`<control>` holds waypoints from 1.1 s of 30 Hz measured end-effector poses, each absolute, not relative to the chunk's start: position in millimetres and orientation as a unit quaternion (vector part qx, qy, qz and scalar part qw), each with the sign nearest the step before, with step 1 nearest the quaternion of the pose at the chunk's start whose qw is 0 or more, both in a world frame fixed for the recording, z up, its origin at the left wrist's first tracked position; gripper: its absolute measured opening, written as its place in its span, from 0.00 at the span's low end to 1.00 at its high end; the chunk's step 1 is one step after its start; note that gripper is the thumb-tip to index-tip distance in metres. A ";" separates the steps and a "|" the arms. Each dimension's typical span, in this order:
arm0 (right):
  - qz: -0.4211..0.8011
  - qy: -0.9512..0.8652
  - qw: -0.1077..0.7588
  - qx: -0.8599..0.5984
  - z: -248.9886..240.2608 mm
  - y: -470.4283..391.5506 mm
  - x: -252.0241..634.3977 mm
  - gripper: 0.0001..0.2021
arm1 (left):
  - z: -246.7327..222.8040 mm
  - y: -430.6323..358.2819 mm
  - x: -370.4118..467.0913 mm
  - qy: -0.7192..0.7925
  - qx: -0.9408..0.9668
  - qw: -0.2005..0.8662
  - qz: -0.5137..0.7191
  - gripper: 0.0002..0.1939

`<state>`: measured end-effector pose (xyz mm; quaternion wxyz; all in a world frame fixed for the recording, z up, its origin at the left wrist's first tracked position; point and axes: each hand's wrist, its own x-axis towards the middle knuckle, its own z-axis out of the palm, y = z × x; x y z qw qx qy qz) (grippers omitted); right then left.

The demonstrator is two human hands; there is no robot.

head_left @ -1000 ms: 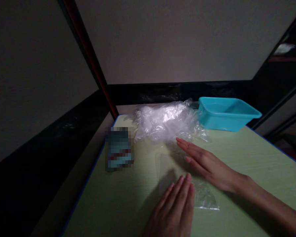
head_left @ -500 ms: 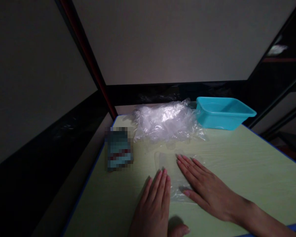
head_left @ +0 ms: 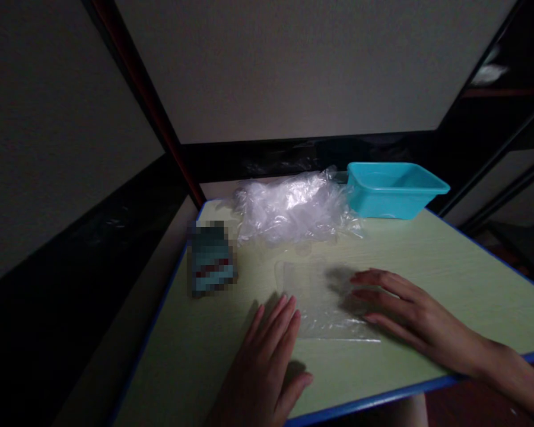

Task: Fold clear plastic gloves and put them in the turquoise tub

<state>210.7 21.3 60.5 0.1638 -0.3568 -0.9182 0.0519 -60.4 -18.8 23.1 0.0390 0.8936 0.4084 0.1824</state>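
Observation:
A clear plastic bag [head_left: 320, 302] lies flat on the pale table, its crinkled near edge catching the light. My left hand [head_left: 267, 356] rests at the left side of this bag, fingers stretched out and fingertips at its edge. Over the right side of the bag hovers my right hand [head_left: 409, 308], its fingers slightly bent and apart, casting a shadow on the plastic. Neither hand grips anything.
Behind the bag lies a heap of crumpled clear plastic bags [head_left: 293, 207]. A turquoise plastic basin [head_left: 387, 201] stands at the back right. On the left sits a pixelated, blurred item [head_left: 212, 258]. The table [head_left: 196, 362] has a blue edge; panels rise behind it.
My right hand has lifted off the bag and shifted right. My left hand has moved slightly left, fingers still spread. The camera view has tilted a little, showing the table's front edge.

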 end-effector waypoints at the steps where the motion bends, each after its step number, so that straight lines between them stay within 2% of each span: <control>1: 0.037 -0.926 0.166 -0.338 64.9 15.4 212.0 0.13 | 22.8 -18.2 -61.0 0.395 0.897 0.030 0.198 0.30; 6: -0.084 -0.942 0.137 -0.294 67.5 -11.1 205.6 0.19 | 19.5 -13.7 -60.9 0.378 0.895 -0.009 0.238 0.18; 12: -0.140 -0.935 0.134 -0.298 51.2 -14.3 199.8 0.22 | 21.2 -13.5 -56.8 0.390 0.886 -0.022 0.248 0.16; 18: -0.143 -0.930 0.147 -0.304 49.9 -12.0 199.0 0.19 | 24.5 -13.9 -54.5 0.399 0.885 -0.030 0.237 0.15; 21: -0.109 -0.927 0.152 -0.325 52.5 -13.5 200.5 0.17 | 25.2 -12.8 -52.7 0.406 0.880 -0.038 0.245 0.13; 28: 0.075 -0.891 0.248 -0.373 40.4 -12.1 207.1 0.13 | 27.2 -8.0 -48.3 0.421 0.860 -0.062 0.281 0.13; 33: 0.114 -0.870 0.286 -0.385 41.3 -6.0 206.7 0.09 | 25.6 -3.8 -48.7 0.427 0.848 -0.015 0.314 0.12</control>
